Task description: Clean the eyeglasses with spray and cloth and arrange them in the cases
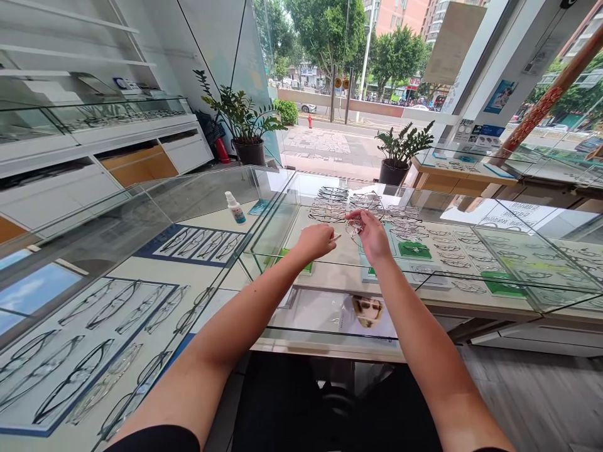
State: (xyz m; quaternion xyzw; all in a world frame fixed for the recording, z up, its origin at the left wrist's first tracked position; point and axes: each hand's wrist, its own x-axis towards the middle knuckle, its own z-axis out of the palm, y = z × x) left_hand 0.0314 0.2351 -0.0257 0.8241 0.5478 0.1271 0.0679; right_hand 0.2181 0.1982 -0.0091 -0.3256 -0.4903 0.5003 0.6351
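Above the glass counter top [292,323], my left hand [316,242] is closed, with a small pale tip showing by its fingers; I cannot make out what it is. To its right, my right hand [372,236] pinches a thin-framed pair of eyeglasses [352,230], whose lens shows below the fingers. Just beyond both hands are several rows of eyeglasses [327,206]. Right of my right hand lie a green box [414,250] and more frames.
On the left, a white spray bottle [235,208] stands near a blue-edged tray of glasses [162,256]. A larger tray [44,430] is at lower left. Two potted plants [249,152] stand beyond the counter. A printed face picture [368,311] lies under the glass.
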